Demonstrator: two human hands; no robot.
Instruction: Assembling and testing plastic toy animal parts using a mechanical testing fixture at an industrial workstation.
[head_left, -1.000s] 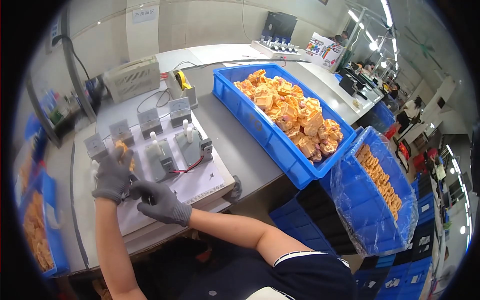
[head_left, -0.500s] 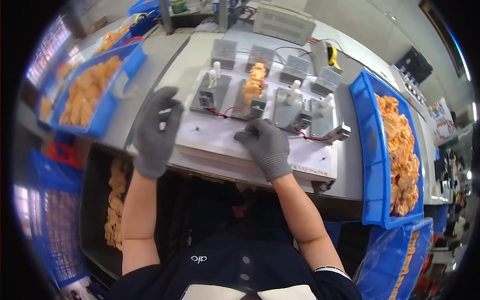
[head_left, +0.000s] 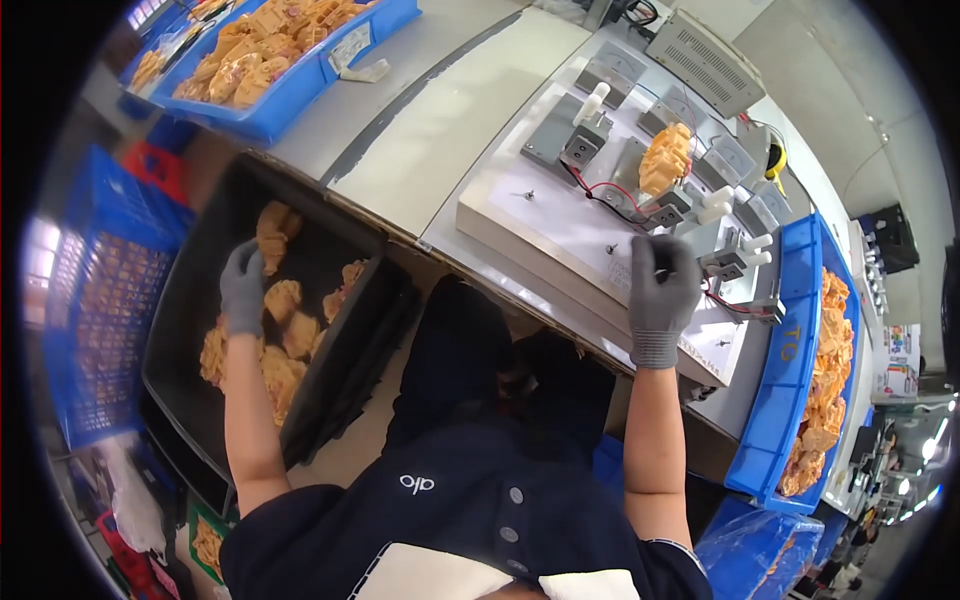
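Note:
Reaching into a black bin (head_left: 345, 400) at the lower left, my gloved left hand (head_left: 243, 290) has its fingers closed on the edge of a tan-orange moulded plastic part (head_left: 277, 236). Several similar parts (head_left: 297, 334) lie loose below it in the bin. My gloved right hand (head_left: 664, 300) is above the front of a white fixture board (head_left: 540, 235), its fingers curled in with nothing visible in them. Beyond that hand, another orange plastic part (head_left: 666, 160) sits upright on one of the board's grey test fixtures, with red and black wires beside it.
A blue tray (head_left: 290, 115) heaped with orange parts stands at the upper left, and another blue tray (head_left: 775, 400) at the right. A grey instrument box (head_left: 705, 62) stands behind the board. At the far left is a blue mesh crate (head_left: 110, 300).
My left hand has gone from above the bench down into the black bin and closed on a part. The view has turned left. My right hand stays near the board's front.

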